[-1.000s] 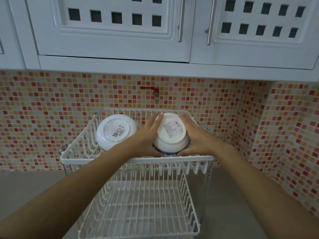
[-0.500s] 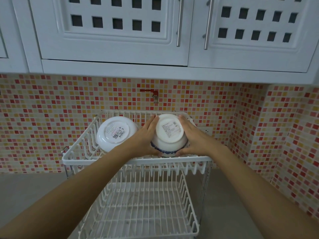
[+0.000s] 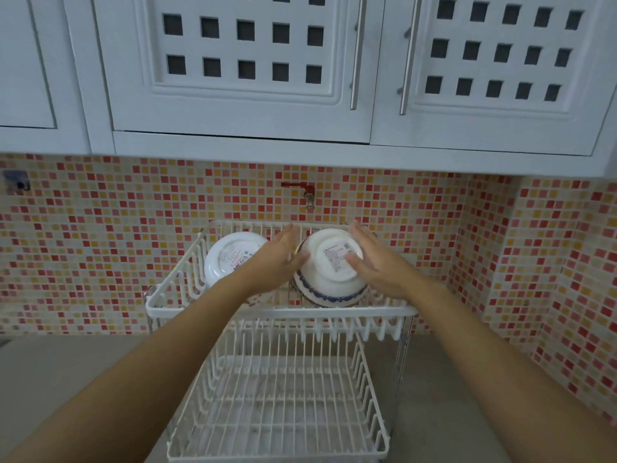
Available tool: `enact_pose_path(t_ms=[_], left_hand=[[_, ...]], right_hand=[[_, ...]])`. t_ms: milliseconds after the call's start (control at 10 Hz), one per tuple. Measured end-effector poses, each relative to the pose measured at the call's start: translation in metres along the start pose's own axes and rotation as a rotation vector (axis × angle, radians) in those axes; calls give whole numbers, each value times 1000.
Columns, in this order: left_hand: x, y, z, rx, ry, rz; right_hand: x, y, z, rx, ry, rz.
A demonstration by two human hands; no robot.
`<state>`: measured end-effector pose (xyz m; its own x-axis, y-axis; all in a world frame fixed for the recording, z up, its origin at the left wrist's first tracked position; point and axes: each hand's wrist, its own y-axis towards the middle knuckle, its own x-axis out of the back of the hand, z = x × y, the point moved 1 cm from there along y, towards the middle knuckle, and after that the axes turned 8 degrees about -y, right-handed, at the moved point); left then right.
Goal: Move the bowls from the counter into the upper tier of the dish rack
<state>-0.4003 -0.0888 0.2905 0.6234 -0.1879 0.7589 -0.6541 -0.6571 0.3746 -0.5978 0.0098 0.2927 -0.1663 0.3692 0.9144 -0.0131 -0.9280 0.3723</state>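
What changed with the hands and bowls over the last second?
Both hands have opened off the blue-patterned bowl: the left hand and right hand now flank it with fingers spread instead of clasping it. The bowl stays tilted in the dish rack's upper tier; the plain white bowl beside it is unmoved, the lower tier unchanged.

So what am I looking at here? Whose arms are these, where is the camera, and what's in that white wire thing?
No robot here: these are a person's bare arms, filmed by a camera worn on their head, looking forward and down. The white wire thing is a two-tier dish rack on a grey counter below wall cabinets. Its upper tier holds two upturned bowls: a plain white bowl on the left, and a blue-patterned bowl on the right. The left hand and right hand sit on either side of the patterned bowl with fingers open; whether they grip it is unclear. The lower tier holds no dishes.
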Motion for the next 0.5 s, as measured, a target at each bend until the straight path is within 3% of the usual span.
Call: enact_pose_path(t_ms=[200,300,500], left_hand=[[17,-43,-15,24,-7,-94],[25,-61,-16,50,27,-85],[38,-140,-4,130,322,-49]], right_hand=[[-7,-20,67,-54,-63,-164],[-9,-26,92,-99,-67,-128],[-28,-75,164,-234,-102,-101]])
